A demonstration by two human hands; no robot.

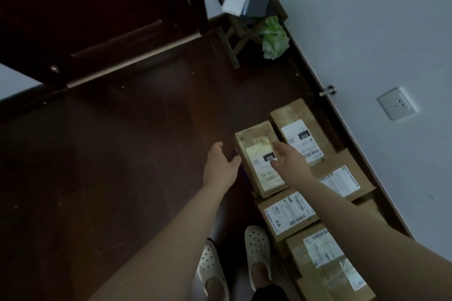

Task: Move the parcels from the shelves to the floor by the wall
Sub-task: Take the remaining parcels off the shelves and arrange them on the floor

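Looking down from head height, two bare arms reach forward over a dark wooden floor (122,154). Five cardboard parcels lie flat on the floor in a cluster along the white wall (367,32), with white shipping labels facing up. A brown edge (367,206) beside the right forearm may be a sixth, but it is too hidden to tell.

The parcel marked 090 (254,137) sits side by side with the parcel marked 010 (300,129), which is nearer the wall. Closer to the person are the third parcel (342,181), the fourth parcel (288,212) and the fifth parcel (327,264).

The left hand (220,166) has relaxed, straight fingers and holds nothing. It is just beside the left edge of the parcel marked 090. The right hand (288,161) also has spread fingers and holds nothing. It is above that parcel's label, and I cannot tell whether it touches.

Two white perforated clogs (258,254) stand beside the parcels. Farther off are one small wooden stool (234,39), one green bag (274,38), one door stop (329,91), one wall socket (396,106) and one dark door (97,19).
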